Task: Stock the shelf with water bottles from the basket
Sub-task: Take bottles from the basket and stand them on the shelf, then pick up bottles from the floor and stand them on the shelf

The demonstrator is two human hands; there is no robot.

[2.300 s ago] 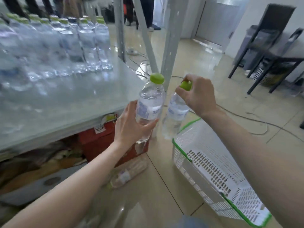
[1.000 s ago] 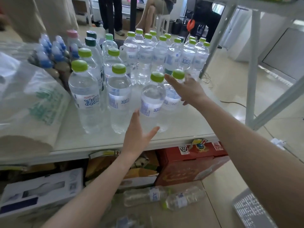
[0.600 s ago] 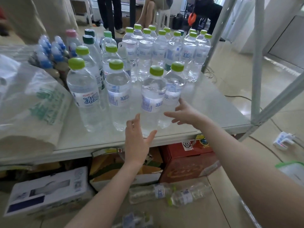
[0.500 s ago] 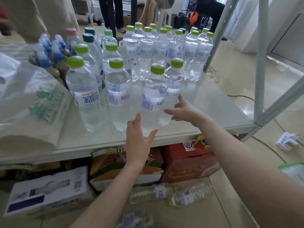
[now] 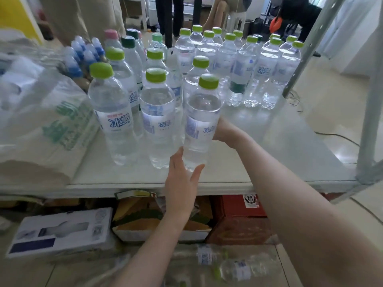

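Many clear water bottles with green caps stand on the pale shelf (image 5: 269, 154). The front water bottle (image 5: 202, 112) stands near the shelf's front edge, beside two similar ones (image 5: 157, 121). My left hand (image 5: 182, 183) cups its base, thumb on the left and fingers on the right. Reaching in from the right, my right hand (image 5: 224, 130) is at the bottle's far side with its fingers hidden behind it. Another bottle (image 5: 200, 65) stands directly behind. A dense group of bottles (image 5: 248, 65) fills the back. The basket is out of view.
A bulky plastic bag (image 5: 45, 125) lies on the shelf's left. A metal post (image 5: 371, 104) rises at the right corner. Below the shelf sit a white box (image 5: 60, 230) and a red box (image 5: 238, 220). Bottles (image 5: 230, 264) lie on the floor. People stand behind the shelf.
Both hands let go of the two bottles set on the shelf. Since then my left hand has risen to the front bottle's base and my right hand has slid behind that bottle.
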